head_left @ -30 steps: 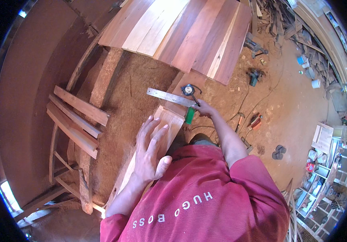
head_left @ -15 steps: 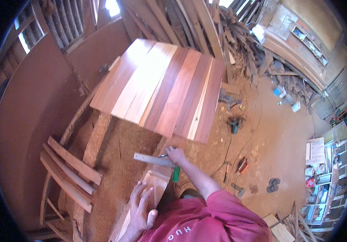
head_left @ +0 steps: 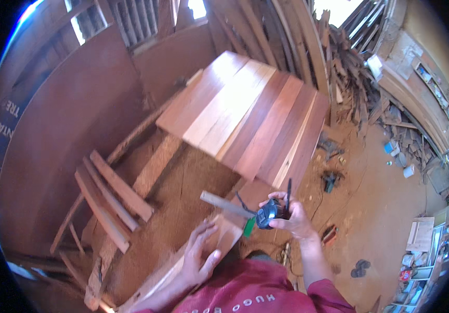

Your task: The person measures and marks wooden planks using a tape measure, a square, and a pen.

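My right hand holds up what looks like a chunky black wristwatch, with dark strap ends sticking out on both sides. My left hand lies on a pale reddish wooden beam, its fingers spread and nothing in them. Just beyond it is a try square with a metal blade and a green handle. The held watch partly hides the blade's near end. Farther off, a striped panel of joined boards lies over the bench.
Several loose wood strips rest across a timber rail on the left. Power tools and cords lie on the dusty floor at right, near a pair of sandals. Scrap wood is piled at the back, and shelves stand far right.
My right hand has risen from beside the try square, and the black watch now shows plainly in it. My left hand stays on the beam. The whole view has shifted.
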Motion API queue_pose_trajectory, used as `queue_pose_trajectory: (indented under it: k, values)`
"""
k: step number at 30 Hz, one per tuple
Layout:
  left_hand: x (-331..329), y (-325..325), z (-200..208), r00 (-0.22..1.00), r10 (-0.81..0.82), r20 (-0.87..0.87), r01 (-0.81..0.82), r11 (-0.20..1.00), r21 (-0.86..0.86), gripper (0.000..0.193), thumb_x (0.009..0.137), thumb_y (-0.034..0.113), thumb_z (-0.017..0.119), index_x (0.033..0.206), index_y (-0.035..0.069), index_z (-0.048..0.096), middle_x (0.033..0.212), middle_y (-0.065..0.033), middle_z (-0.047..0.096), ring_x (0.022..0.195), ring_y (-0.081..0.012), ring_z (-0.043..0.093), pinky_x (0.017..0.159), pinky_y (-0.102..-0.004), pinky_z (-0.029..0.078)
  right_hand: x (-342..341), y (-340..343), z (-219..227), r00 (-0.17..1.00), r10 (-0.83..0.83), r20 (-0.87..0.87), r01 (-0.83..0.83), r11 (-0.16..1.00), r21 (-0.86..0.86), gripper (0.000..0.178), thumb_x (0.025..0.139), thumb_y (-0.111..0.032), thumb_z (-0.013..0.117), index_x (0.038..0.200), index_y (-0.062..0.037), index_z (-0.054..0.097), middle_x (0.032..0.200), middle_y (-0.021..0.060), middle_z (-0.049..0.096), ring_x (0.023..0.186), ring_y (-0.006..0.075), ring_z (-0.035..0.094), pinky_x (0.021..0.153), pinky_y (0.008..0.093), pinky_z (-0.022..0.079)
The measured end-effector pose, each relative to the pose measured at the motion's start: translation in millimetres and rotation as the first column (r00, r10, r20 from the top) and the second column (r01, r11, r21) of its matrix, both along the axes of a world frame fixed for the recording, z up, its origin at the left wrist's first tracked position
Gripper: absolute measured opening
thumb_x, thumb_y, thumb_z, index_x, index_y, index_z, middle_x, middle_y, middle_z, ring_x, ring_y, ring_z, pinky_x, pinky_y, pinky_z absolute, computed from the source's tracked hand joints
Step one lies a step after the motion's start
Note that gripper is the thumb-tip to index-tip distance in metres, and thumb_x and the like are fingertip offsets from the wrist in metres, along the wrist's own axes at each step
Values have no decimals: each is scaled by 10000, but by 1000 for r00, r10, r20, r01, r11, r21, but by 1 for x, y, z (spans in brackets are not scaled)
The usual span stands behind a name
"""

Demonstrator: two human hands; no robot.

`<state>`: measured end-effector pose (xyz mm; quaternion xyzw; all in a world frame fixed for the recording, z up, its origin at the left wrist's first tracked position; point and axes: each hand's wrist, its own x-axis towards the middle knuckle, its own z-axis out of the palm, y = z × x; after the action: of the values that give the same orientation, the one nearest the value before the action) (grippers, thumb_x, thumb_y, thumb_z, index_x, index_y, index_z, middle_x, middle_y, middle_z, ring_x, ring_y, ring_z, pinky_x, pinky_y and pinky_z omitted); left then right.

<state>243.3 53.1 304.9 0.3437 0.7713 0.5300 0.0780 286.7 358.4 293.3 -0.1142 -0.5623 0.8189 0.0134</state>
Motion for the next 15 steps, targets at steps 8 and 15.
queue_pose_trajectory:
  k: [8,15]
  values:
    - [25,6,37,981,-176,76,180,982,-53,749,861,420,798,1414,-12,535,1388,-245,539,1297,-398,549,1092,-474,446,33,-86,25,933,360,-14,-360,933,-2,756,660,-111,991,1254,-41,530,1111,47,656,1095,132,636,945,305,525]
    - [41,-17,39,990,-35,133,56,986,-158,619,891,360,784,1368,16,590,1241,-211,620,1141,-357,625,981,-443,505,15,-93,15,855,510,89,-516,854,65,400,833,-171,889,1054,-65,574,989,40,655,925,125,678,781,282,567]
